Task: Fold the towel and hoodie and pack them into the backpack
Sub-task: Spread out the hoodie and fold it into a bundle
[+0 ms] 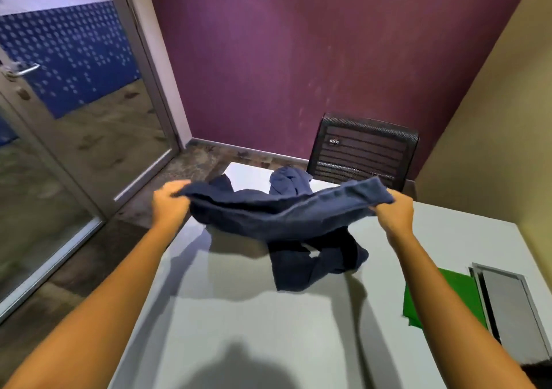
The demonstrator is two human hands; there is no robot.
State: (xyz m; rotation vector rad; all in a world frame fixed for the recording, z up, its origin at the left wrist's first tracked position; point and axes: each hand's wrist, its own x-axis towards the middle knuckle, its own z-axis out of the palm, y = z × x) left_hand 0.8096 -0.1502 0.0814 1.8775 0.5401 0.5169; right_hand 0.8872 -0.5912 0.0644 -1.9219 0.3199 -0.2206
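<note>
A dark blue towel (277, 218) hangs stretched between my two hands above the white table (239, 314). My left hand (168, 205) grips its left end and my right hand (394, 214) grips its right end. The towel's lower part sags, and a twisted tail of it trails onto the table. Behind it, at the table's far edge, lies a crumpled blue garment, apparently the hoodie (288, 181). No backpack is in view.
A black mesh chair (363, 149) stands at the table's far side against the purple wall. A green folded cloth (442, 297) and a grey cable hatch (510, 308) sit at the table's right. A glass door (59, 120) is at the left.
</note>
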